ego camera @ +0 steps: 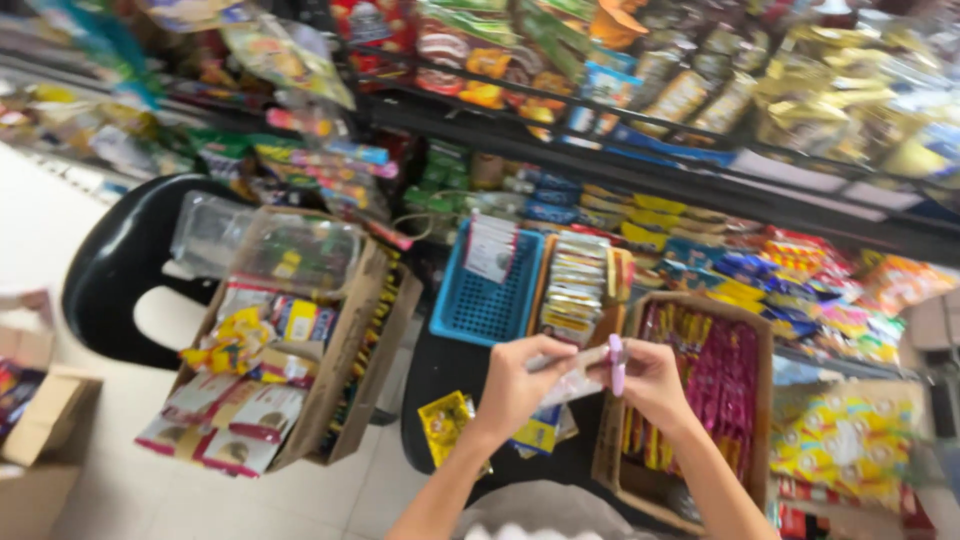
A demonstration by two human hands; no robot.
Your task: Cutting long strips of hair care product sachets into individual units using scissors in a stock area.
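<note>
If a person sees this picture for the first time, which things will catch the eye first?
First, the two hands at bottom centre: the left hand and the right hand together hold a small clear packet, with a purple tool in the right. Next, the shelves packed with bright snack packs fill the top. A cardboard box of sachets sits on a black chair at left, beside a blue basket.
</note>
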